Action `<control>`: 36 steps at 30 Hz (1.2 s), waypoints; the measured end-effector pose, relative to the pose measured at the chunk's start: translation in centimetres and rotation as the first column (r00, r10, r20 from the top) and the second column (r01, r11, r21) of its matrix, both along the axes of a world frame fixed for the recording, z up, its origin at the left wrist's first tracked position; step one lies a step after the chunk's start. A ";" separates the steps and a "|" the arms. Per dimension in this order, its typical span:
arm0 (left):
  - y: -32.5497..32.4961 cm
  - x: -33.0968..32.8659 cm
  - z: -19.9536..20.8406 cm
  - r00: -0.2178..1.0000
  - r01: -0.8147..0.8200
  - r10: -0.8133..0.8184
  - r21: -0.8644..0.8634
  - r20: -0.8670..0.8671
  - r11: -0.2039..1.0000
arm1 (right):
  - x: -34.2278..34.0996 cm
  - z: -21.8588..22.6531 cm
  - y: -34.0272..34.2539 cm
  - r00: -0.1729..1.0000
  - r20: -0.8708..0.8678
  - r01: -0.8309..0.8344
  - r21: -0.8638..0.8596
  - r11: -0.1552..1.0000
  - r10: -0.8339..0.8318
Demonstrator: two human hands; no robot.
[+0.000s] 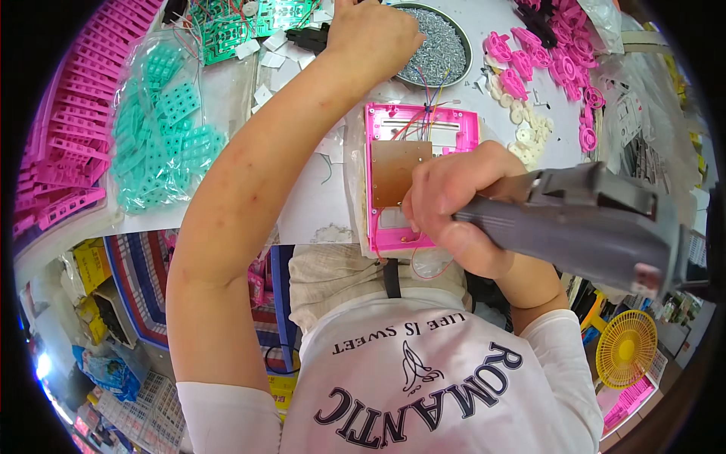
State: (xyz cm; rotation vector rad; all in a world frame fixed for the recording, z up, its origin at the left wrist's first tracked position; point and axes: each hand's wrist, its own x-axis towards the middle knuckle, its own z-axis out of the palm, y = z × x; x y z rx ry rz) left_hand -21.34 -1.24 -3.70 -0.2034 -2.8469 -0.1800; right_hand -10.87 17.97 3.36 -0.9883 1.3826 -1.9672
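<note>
My right hand is wrapped around the end of a dark grey power screwdriver, whose body stretches away to the right. Its tip is out of sight. Under that hand, my fingers lie over a pink plastic housing with a brown circuit board inside it. Thin coloured wires run from the housing's far side. My left hand reaches to the left rim of a round dish full of small silver screws. Its fingertips are partly cut off at the top edge.
Left of the housing lies a clear bag of turquoise button pads, beside stacked pink parts. Green circuit boards sit at the far left. Pink pieces and cream round parts lie to the right. A yellow fan stands low right.
</note>
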 end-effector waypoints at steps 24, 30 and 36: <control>2.4 20.3 1.2 0.986 0.150 -0.058 0.665 -0.158 0.732 | -0.8 2.6 -1.1 0.998 0.050 -0.024 -0.135 0.991 0.031; 2.3 20.0 1.2 0.977 0.101 0.046 0.644 -0.207 0.759 | -1.0 1.4 -1.8 0.993 0.115 -0.012 -0.211 0.977 0.037; 1.8 21.9 1.8 0.991 0.064 0.019 0.597 -0.133 0.800 | -2.8 -1.5 -3.9 0.989 -0.089 0.105 -0.109 0.988 -0.115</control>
